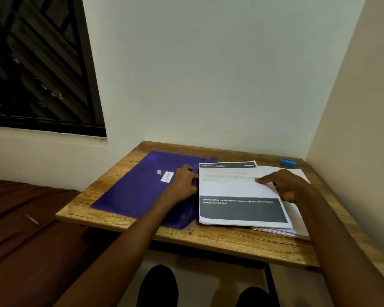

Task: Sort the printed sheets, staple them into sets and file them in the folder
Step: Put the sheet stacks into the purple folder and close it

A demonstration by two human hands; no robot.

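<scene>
Wooden tabletop (pixel 220 242) set into a room corner, pale walls behind and to the right. We are looking down on it from the head view.

Purple folder (pixel 140 189) lies flat on the left half of the tabletop, closed, running from near the far edge toward the near-left corner. A small white label (pixel 167 176) and a tiny red-and-white sticker (pixel 159 171) sit on its cover.

Printed sheets (pixel 237 189) lie on the right half, in a loose stack; the left edge of the top sheet overlaps the folder's right side. The top sheet has a dark header band reading "2437" and a dark block lower down with white text. Lower sheets fan out toward the right edge and the near edge.

Left hand (pixel 184 185) rests on the folder just at the left edge of the top sheet, fingers curled in at that edge. We cannot tell whether they pinch the paper or only touch it.

Right hand (pixel 284 185) lies on the stack, index finger straight and pressing on the top sheet, other fingers loosely bent.

Blue stapler (pixel 288 163) sits at the far-right corner, well apart from both hands.

Dark window (pixel 38 63) on the left wall; brown bedding (pixel 27 229) beside the tabletop's left edge.
</scene>
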